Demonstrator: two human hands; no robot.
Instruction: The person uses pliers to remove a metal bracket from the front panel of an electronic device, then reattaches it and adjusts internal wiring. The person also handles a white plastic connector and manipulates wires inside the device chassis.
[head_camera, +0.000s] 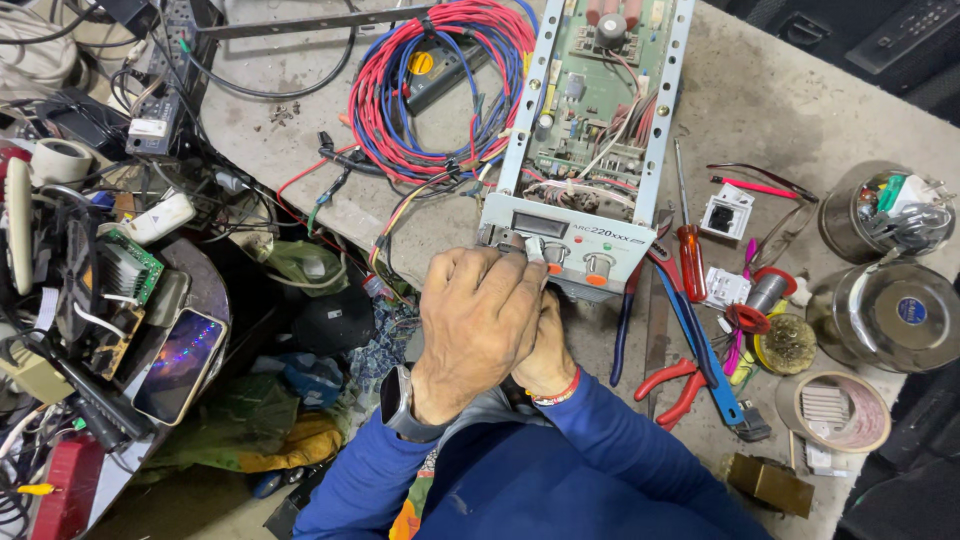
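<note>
- leaning over the bench, the person has both hands bunched together at the front panel (565, 240) of an opened welder (590, 130), which lies flat in the middle of the bench with its circuit board facing up.
- the left hand (478, 320) lies on top, fingers curled down, knuckles towards the panel; a dark watch (402, 405) sits on that wrist.
- the right hand (548, 350) is tucked under and behind it, mostly hidden, with a red thread band at the wrist; i cannot tell what it grips.
- a small white piece (533, 248) shows at the left fingertips, just against the panel beside two orange-ringed knobs (598, 266); the hold itself is hidden.
- a coil of red and blue wire (440, 85) lies left of the welder, touching its side.
- a red-handled screwdriver (690, 250) and red and blue pliers (690, 365) lie just right of the panel.
- two steel tins (885, 270) stand at the right edge, with a tape roll (835, 410) nearer the person.
- a phone (180, 365) lies in the clutter on the left, screen lit.
</note>
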